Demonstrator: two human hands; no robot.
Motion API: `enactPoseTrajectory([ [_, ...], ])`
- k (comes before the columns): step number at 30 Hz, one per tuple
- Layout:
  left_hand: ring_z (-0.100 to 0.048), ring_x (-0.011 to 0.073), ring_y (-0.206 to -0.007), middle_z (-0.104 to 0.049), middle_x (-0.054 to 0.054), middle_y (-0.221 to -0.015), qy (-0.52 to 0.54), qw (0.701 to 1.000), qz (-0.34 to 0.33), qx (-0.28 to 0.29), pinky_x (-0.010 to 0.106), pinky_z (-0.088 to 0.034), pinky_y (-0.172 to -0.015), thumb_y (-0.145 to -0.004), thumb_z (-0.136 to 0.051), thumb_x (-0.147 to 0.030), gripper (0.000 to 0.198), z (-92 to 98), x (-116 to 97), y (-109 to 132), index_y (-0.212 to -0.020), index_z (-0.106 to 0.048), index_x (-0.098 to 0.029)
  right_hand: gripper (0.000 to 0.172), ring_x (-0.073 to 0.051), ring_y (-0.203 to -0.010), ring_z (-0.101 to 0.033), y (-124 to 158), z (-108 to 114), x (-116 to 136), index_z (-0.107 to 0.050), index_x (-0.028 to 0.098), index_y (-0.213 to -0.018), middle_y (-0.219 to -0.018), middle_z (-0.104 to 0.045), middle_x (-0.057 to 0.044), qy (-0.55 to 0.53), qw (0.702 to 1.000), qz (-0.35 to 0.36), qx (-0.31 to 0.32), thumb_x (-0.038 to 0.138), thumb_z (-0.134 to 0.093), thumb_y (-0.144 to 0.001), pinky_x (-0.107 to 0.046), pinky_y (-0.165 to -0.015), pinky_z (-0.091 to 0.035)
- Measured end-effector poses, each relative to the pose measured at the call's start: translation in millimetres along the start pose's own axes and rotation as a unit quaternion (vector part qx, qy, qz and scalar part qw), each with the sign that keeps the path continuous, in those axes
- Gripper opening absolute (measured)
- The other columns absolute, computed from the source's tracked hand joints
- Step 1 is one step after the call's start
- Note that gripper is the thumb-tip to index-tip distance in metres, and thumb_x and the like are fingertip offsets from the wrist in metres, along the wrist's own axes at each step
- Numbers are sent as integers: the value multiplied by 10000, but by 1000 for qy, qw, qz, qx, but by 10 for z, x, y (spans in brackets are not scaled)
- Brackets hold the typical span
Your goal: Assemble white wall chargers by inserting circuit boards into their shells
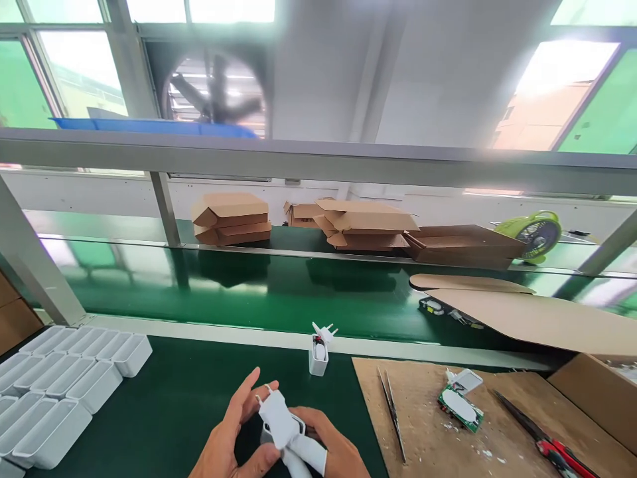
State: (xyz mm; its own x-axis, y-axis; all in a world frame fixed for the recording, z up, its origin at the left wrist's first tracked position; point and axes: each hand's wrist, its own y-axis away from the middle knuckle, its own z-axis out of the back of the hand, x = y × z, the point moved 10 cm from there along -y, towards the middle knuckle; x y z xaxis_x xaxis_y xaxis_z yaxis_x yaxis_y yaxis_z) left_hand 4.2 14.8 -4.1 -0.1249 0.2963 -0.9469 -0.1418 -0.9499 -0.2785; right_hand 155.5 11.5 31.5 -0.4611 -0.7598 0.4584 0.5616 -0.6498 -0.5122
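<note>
In front of me my left hand (233,428) is closed round a white plug piece (277,418) with two pins, its thumb pressed to the lower edge. Closed as well, my right hand (331,441) grips a white plastic housing (298,423) just behind and beside that plug piece. White finger cots (311,453), as they look, cover fingertips of the right hand. How the two parts join is hidden by the fingers. Beyond the hands stands another white housing (318,364), upright, with a plug piece (324,332) tilted on its top and parts inside.
Rows of white housings (52,425) lie at left. On a brown board (418,425) at right are tweezers (393,411), a green circuit board (460,406) and red-handled pliers (542,438). A green conveyor belt (249,292) runs behind, with cardboard (537,315) over it.
</note>
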Motion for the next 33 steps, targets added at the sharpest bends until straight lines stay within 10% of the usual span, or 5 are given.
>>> enactPoseTrajectory([
  [11,-410,426,-1547,-299,187,-1729,-101,986,-133,25,628,-422,-1227,-926,-550,-793,948,-33,-400,1,-1679,-157,-370,477,-200,-1047,-736,-29,97,84,-651,236,-1276,-1297,-688,-127,-22,999,36,-27,83,-453,-869,-262,-855,-619],
  [16,-395,413,-1546,-335,181,-1684,-243,936,-255,15,589,-451,-1210,-968,-657,-627,782,-65,-643,91,-1635,-338,-373,461,-206,-978,-735,-53,4,62,-701,231,-1151,-1253,-708,-116,-16,998,-2,63,37,-514,-777,-281,-833,-620],
  [21,-676,272,-1246,-630,118,-1363,-239,958,-154,-38,387,-612,-1052,-1064,-635,-348,408,111,-415,13,-1458,-530,-319,495,-240,-1016,-748,-29,-39,25,-579,210,-1360,-1269,-707,-154,-26,999,7,40,88,-490,-889,-327,-852,-636],
  [33,-696,241,-1074,-631,63,-1246,-149,986,-58,-43,354,-634,-915,-999,-710,-382,328,223,-251,-53,-1316,-629,-364,393,-275,-830,-724,-107,-163,58,-678,132,-1149,-1084,-725,-162,105,985,-12,135,77,-530,-790,-369,-682,-619],
])
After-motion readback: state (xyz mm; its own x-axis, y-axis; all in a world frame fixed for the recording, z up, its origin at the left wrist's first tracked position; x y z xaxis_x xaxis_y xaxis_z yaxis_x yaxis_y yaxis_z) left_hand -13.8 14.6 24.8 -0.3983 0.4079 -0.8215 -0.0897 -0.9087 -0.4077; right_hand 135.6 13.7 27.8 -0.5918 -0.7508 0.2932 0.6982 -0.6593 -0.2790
